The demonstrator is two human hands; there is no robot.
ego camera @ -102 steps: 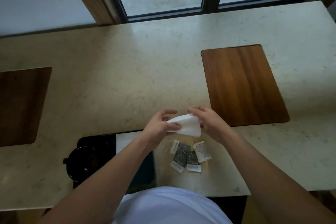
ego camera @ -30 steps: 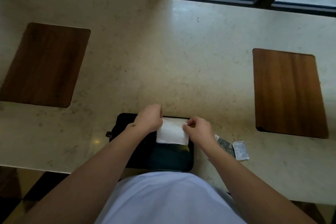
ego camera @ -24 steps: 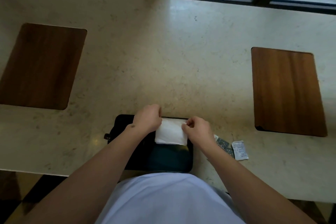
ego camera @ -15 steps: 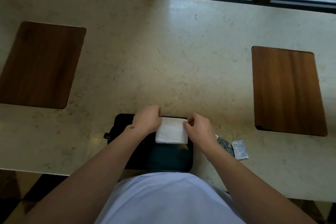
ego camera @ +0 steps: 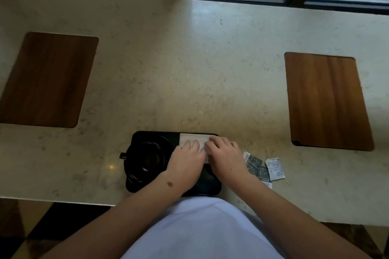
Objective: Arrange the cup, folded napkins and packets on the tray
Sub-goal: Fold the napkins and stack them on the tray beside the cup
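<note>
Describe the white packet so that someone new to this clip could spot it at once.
Start at the black tray at the counter's near edge and look right, past the right hand. A small cluster of packets lies on the stone there. The white packet is the rightmost; its neighbours, the dark packets, are dark green.

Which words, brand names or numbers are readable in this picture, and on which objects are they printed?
No text can be read.
White packet: dark print lines, too small and blurred to read.
Dark green packets: only a pattern of pale dots and a white end strip; no legible words.
Napkin, tray, cup: no print visible.
</note>
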